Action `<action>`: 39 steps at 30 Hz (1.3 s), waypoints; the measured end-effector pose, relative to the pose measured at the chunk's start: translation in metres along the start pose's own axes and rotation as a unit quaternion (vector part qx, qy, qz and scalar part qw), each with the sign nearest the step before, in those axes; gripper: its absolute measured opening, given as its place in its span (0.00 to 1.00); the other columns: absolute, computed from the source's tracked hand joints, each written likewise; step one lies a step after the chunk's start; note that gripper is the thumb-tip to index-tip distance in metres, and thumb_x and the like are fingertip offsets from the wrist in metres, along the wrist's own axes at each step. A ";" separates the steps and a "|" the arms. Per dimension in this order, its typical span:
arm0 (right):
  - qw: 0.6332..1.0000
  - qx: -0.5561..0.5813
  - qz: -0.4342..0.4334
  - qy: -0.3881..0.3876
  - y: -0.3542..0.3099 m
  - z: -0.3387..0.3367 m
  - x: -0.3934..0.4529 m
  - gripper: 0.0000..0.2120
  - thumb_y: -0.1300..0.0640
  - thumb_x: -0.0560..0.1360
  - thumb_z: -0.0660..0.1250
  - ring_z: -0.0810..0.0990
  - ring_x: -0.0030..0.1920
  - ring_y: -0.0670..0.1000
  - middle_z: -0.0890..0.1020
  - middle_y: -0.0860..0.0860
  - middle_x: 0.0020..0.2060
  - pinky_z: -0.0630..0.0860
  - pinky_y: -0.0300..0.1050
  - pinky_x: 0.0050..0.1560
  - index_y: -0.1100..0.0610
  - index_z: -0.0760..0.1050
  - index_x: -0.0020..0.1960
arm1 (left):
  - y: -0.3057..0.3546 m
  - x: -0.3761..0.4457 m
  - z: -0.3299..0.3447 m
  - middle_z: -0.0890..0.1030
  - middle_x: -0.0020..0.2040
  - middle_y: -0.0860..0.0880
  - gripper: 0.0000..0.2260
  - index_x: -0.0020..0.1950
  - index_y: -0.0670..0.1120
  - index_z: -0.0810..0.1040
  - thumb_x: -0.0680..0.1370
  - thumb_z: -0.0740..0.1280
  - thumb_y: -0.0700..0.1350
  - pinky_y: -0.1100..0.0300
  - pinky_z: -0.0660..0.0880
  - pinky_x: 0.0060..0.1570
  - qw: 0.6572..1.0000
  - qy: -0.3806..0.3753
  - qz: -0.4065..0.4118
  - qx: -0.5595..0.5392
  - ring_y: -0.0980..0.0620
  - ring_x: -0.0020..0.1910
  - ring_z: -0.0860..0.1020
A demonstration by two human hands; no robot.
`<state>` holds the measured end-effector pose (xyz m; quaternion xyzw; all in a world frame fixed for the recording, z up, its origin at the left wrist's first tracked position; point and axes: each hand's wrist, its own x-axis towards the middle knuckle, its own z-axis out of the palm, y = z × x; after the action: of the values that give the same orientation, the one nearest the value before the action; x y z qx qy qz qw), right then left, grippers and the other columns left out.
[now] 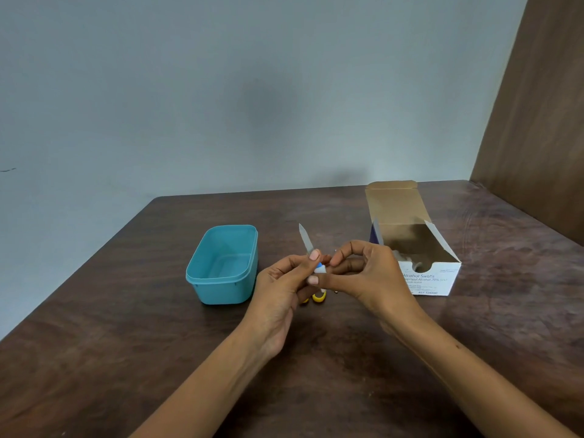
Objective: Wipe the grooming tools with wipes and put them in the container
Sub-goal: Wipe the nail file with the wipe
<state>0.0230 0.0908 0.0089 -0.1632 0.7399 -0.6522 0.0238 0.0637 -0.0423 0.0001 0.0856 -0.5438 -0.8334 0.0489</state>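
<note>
While left hand [286, 279] pinches thin metal nail file [306, 238] and right hand [360, 273] pinches small white wipe [319, 269], rub full blade length, then drop in empty teal plastic container [222, 263] just left.

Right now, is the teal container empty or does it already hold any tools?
Empty. The teal container stands lidless and its bare floor shows. The nail file is in the left hand.

Both hands [319, 279] hold a nail file [306, 238] beside the teal container [202, 276], swab box [442, 273] right
</note>
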 end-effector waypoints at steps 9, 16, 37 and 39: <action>0.988 0.132 0.069 -0.047 -0.003 -0.002 -0.001 0.06 0.65 0.65 0.76 0.84 0.40 0.50 0.86 0.57 0.38 0.83 0.44 0.44 0.62 0.83 0.41 | 0.007 0.002 -0.002 0.85 0.52 0.46 0.06 0.45 0.38 0.81 0.71 0.68 0.39 0.62 0.80 0.50 0.999 -0.006 0.028 -0.038 0.52 0.54 0.82; 0.989 0.104 0.079 -0.076 -0.005 -0.002 -0.002 0.09 0.66 0.65 0.75 0.85 0.40 0.48 0.86 0.56 0.40 0.81 0.38 0.41 0.61 0.83 0.45 | 0.004 0.001 0.001 0.85 0.53 0.48 0.04 0.43 0.40 0.80 0.72 0.67 0.40 0.63 0.80 0.49 0.999 -0.017 0.030 -0.029 0.53 0.55 0.81; 1.000 -0.018 0.001 0.008 0.000 -0.001 -0.002 0.20 0.63 0.57 0.81 0.86 0.37 0.49 0.86 0.54 0.32 0.81 0.47 0.43 0.62 0.73 0.40 | -0.004 -0.001 0.005 0.85 0.52 0.48 0.10 0.32 0.46 0.80 0.74 0.67 0.42 0.58 0.77 0.50 1.000 -0.014 0.010 -0.018 0.49 0.57 0.80; 0.999 -0.026 -0.017 0.015 0.000 0.002 -0.003 0.18 0.61 0.58 0.81 0.85 0.36 0.49 0.85 0.54 0.32 0.82 0.46 0.43 0.61 0.74 0.40 | -0.003 -0.001 0.005 0.85 0.53 0.49 0.09 0.35 0.46 0.79 0.75 0.67 0.42 0.59 0.77 0.49 1.000 -0.014 0.012 -0.015 0.51 0.57 0.81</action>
<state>0.0263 0.0902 0.0077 -0.1660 0.7540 -0.6356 -0.0027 0.0640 -0.0361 -0.0006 0.0667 -0.5326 -0.8421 0.0523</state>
